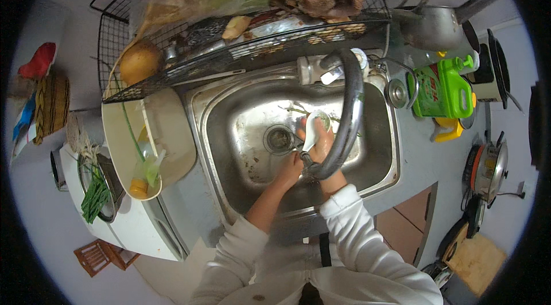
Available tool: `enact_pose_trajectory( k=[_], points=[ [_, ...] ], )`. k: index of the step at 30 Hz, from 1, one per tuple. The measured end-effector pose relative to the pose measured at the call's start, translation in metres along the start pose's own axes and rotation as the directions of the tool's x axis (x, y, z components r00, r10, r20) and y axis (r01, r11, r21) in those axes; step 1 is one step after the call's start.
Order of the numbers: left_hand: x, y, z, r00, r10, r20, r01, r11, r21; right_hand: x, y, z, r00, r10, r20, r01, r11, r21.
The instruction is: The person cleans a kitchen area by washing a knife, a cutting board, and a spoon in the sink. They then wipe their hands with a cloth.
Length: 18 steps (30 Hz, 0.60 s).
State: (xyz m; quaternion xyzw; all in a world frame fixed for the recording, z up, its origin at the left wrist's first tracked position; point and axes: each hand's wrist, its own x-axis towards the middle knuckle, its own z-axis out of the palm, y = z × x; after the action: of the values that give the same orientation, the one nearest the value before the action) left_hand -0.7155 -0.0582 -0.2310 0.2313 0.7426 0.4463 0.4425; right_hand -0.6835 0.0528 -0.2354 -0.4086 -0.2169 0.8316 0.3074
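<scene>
Over the stainless steel sink, my right hand holds a white spoon with a deep bowl, its handle towards me. My left hand is just left of the tap's nozzle, its fingers curled. Whether it grips the nozzle, the spoon's end or something thin and dark there is unclear. The tap's grey spout arches over my right wrist and hides part of that hand. Thin green stems lie on the sink floor beyond the spoon. The drain is left of my hands.
A black wire basket with bags and a round yellowish-brown vegetable hangs over the back edge. Left stands a cream bin containing a bottle; beyond it, green onions rest in a metal bowl. A green jug and pot stand right.
</scene>
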Motion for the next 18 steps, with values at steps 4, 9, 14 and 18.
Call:
enact_pose_trajectory(
  k=[4,9,14,18],
  points=[
    [-0.013,0.015,-0.017,0.999,-0.041,-0.025,0.045,0.985,0.166,-0.007,0.012,0.005,0.989,0.148,0.023,-0.136,0.953,-0.271],
    [-0.034,0.013,-0.027,0.995,-0.095,0.002,0.093,0.979,0.18,0.009,0.001,0.009,0.998,0.041,-0.047,-0.06,0.841,-0.538],
    [-0.044,0.016,-0.037,0.979,-0.174,-0.101,0.2,0.909,0.366,0.012,-0.001,0.024,0.946,-0.091,0.312,0.295,-0.165,-0.941],
    [-0.048,0.03,-0.043,0.983,-0.185,-0.019,0.173,0.873,0.457,0.006,0.021,0.027,0.697,-0.074,0.713,0.682,-0.239,-0.691]
  ],
)
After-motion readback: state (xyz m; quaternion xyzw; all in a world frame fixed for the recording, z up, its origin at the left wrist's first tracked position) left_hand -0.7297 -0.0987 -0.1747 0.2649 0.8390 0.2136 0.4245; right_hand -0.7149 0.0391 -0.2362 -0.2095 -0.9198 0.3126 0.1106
